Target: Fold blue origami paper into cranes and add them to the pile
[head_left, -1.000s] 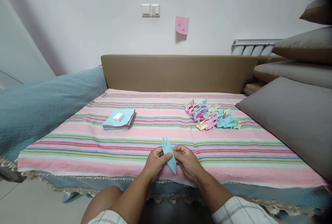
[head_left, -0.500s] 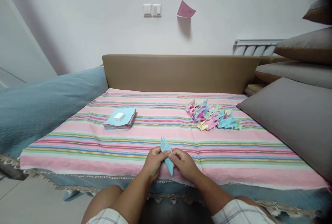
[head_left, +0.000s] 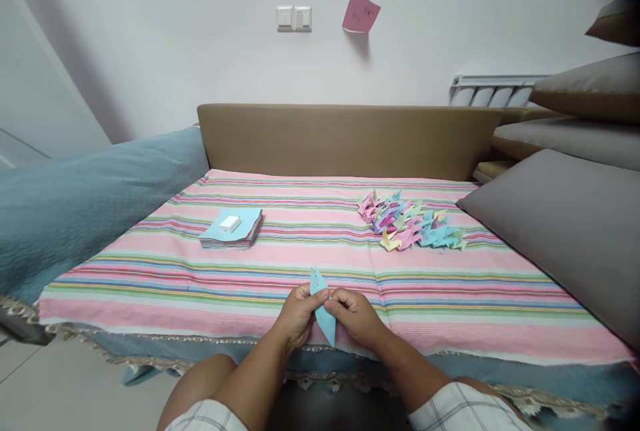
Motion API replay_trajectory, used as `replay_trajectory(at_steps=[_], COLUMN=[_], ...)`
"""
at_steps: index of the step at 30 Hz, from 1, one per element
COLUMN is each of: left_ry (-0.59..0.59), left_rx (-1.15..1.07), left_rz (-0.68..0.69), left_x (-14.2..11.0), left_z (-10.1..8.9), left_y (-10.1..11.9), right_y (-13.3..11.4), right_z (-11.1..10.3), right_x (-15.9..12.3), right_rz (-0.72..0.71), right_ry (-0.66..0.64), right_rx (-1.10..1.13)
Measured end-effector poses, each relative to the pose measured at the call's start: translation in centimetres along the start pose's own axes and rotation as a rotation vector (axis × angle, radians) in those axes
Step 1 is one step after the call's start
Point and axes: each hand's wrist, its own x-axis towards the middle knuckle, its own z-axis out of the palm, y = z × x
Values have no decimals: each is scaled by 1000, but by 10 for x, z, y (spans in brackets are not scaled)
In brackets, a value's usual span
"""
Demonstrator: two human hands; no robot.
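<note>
Fingers of left hand [head_left: 294, 314] and right hand [head_left: 359, 316] pinch light-blue folded paper [head_left: 326, 326] between them, over near part of striped cloth [head_left: 200, 316]. Step looks like creasing at mid-length; next fold calls for steady left pinch, aligned edges.

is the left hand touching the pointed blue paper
Touching: the head view shows the left hand with its thumb across the paper.
</note>
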Motion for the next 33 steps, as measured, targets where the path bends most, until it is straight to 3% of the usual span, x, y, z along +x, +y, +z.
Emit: replay_trajectory(at_steps=[11,18,23,33], left_ry=[50,166,153,154], left_rx=[67,81,133,170], left_rz=[54,161,163,171], left_x=[3,7,6,7], left_z=[-1,-3,-3,-4], left_y=[-1,0,0,-3], right_y=[-1,0,-1,0], right_z=[2,2,4,6], right_x=[0,0,0,2], right_rz=[47,82,194,200], right_ry=[38,89,58,108], right_rx=[136,197,406,424])
